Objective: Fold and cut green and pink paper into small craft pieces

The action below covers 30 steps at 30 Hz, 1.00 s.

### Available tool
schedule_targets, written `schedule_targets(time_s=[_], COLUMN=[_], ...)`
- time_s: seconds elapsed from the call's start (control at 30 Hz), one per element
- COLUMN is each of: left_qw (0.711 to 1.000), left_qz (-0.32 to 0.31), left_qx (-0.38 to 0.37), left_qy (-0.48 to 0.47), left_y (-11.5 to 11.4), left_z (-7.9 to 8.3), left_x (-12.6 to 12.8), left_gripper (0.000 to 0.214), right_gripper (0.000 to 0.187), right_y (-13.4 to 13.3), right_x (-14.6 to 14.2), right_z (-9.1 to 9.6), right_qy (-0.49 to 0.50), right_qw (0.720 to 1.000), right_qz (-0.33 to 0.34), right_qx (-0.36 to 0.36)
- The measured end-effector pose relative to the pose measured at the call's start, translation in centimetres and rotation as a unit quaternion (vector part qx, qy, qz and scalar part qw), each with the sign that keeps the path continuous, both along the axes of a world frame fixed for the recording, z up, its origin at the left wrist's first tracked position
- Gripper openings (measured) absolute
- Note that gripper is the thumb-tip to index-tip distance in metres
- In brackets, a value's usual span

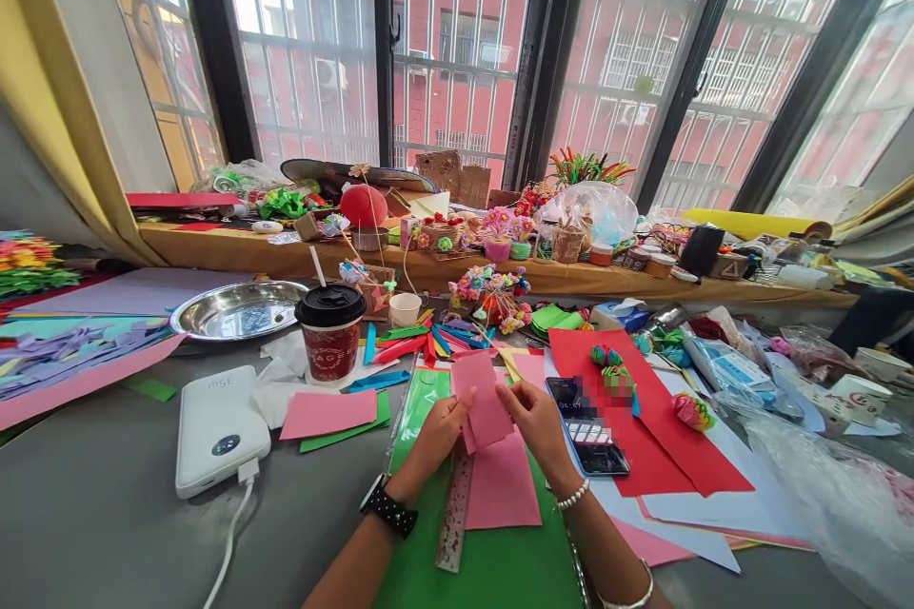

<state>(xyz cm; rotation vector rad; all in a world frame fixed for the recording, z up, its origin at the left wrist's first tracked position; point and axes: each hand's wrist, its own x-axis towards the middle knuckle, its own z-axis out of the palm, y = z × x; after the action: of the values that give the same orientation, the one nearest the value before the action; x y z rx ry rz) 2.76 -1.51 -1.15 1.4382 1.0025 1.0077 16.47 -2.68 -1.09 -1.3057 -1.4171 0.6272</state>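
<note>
Both my hands hold a small pink paper piece [484,400] upright above the table. My left hand [437,433], with a black watch on the wrist, pinches its left edge. My right hand [537,419], with a bead bracelet, pinches its right edge. Under them lie a larger pink sheet [504,493], a clear ruler [457,514] and a green sheet [492,571]. A phone [586,426] lies just right of my right hand on a red sheet [664,438].
A white power bank [218,428] with cable lies at left, near a lidded paper cup [330,333] and a steel plate [239,309]. Coloured paper strips [421,343], paper flowers [492,290] and craft clutter fill the back sill. Plastic bags [828,485] lie at right.
</note>
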Motion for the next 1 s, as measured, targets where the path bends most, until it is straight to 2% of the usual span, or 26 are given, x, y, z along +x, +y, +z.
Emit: schedule_targets(time_s=[0.1, 0.17, 0.23, 0.37, 0.47, 0.73, 0.83, 1.0], left_qw=[0.997, 0.995, 0.996, 0.998, 0.999, 0.998, 0.998, 0.999], left_qz=[-0.081, -0.100, -0.083, -0.010, 0.018, -0.010, -0.039, -0.042], left_qx=[-0.002, 0.004, 0.020, 0.058, 0.049, -0.023, -0.023, -0.009], left_qy=[-0.011, -0.005, 0.006, 0.017, 0.009, -0.053, -0.036, 0.009], left_y=[-0.14, -0.16, -0.13, -0.10, -0.12, -0.03, -0.02, 0.15], left_z=[0.05, 0.06, 0.10, 0.32, 0.47, 0.39, 0.21, -0.12], left_x=[0.02, 0.02, -0.03, -0.27, -0.44, -0.50, -0.48, -0.45], left_gripper=[0.043, 0.042, 0.041, 0.037, 0.036, 0.039, 0.039, 0.039], right_gripper=[0.032, 0.031, 0.031, 0.032, 0.031, 0.030, 0.029, 0.028], right_y=[-0.06, -0.14, -0.20, -0.26, -0.21, 0.11, 0.08, 0.02], right_x=[0.13, 0.06, 0.00, -0.02, 0.03, 0.49, 0.37, 0.22], right_z=[0.37, 0.45, 0.44, 0.38, 0.37, -0.04, -0.28, -0.35], right_qy=[0.074, 0.108, 0.127, 0.146, 0.151, 0.181, 0.200, 0.185], right_qw=[0.997, 0.992, 0.990, 0.989, 0.988, 0.981, 0.978, 0.982], right_qz=[0.037, 0.062, 0.061, 0.027, 0.033, 0.053, 0.038, 0.028], right_qx=[-0.002, -0.013, -0.019, -0.020, -0.025, -0.035, -0.040, -0.017])
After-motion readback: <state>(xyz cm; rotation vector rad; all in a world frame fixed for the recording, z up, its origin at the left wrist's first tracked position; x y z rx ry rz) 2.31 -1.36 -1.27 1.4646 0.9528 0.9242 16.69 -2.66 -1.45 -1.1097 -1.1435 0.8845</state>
